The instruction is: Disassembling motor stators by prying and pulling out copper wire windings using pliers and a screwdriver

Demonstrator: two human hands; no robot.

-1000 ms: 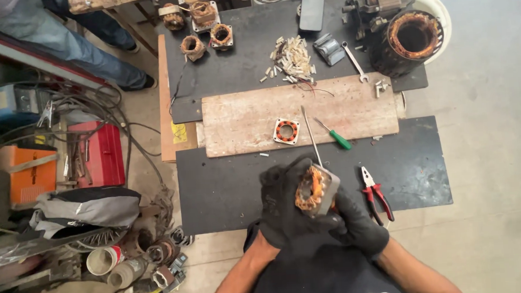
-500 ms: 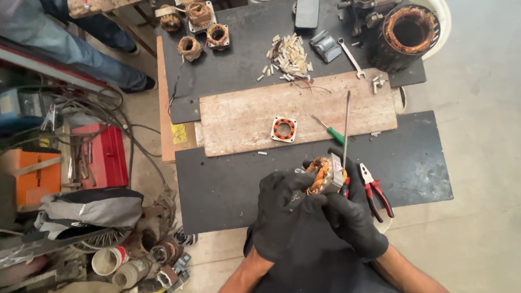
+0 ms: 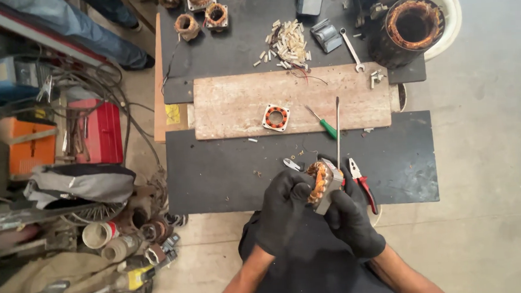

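Both my hands wear black gloves. My left hand (image 3: 283,213) grips a small motor stator (image 3: 323,183) with copper windings, held at the near edge of the black mat (image 3: 214,172). My right hand (image 3: 352,219) holds a long screwdriver (image 3: 337,130); its thin shaft points away from me over the wooden board (image 3: 234,106), and its handle end is against the stator.
A small square stator (image 3: 275,117) and a green-handled screwdriver (image 3: 323,124) lie on the board. Red-handled pliers (image 3: 362,183) lie right of my hands. Farther back are a large stator (image 3: 412,28), a wrench (image 3: 351,49), several small white pieces (image 3: 288,44) and more stators (image 3: 215,15). Tools and clutter fill the floor at left.
The screwdriver shaft has swung from leaning left to pointing nearly straight away from me. My hands and the stator have shifted slightly right.
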